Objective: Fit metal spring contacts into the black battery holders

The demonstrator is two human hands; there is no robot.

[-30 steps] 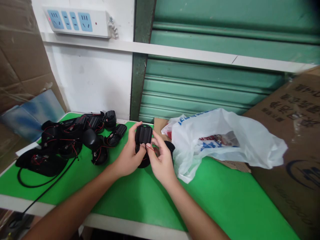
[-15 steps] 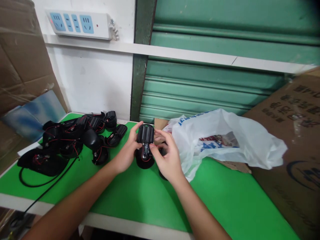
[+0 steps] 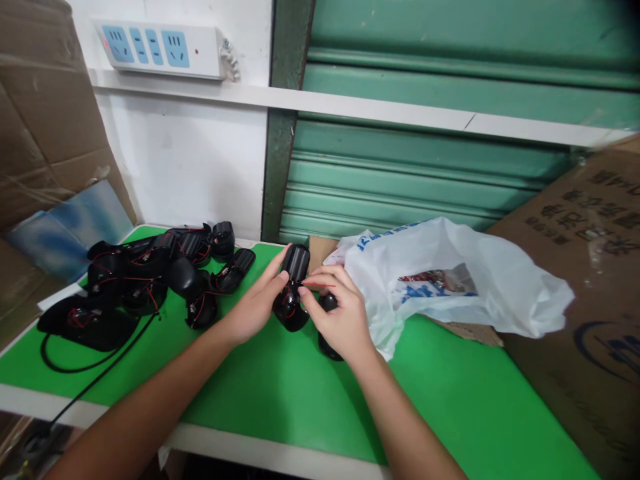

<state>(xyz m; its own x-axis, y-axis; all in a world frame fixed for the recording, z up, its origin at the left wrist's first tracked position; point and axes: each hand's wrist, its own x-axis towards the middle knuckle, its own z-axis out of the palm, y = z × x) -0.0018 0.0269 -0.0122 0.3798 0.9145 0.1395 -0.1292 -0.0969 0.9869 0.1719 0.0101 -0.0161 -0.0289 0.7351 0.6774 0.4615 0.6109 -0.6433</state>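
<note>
Between my two hands is a black plastic device [image 3: 292, 287] with a ribbed upper half and a rounded lower shell, joined by thin red wires. My left hand [image 3: 256, 303] cups its left side, fingers stretched up along the ribbed part. My right hand [image 3: 339, 313] is closed at its right side, fingertips pinching a red wire [image 3: 320, 285]. Another black shell piece [image 3: 329, 303] sits partly hidden under my right hand on the green table [image 3: 280, 393].
A heap of similar black wired devices [image 3: 150, 277] and a black cable [image 3: 90, 363] lie at the left. A white plastic bag [image 3: 450, 280] rests right of my hands, a cardboard box [image 3: 590, 300] beyond it. A power strip [image 3: 160, 47] hangs on the wall.
The device has turned so its ribbed part shows edge-on and tilted. My right hand has shifted right and up, now drawing a red wire out sideways.
</note>
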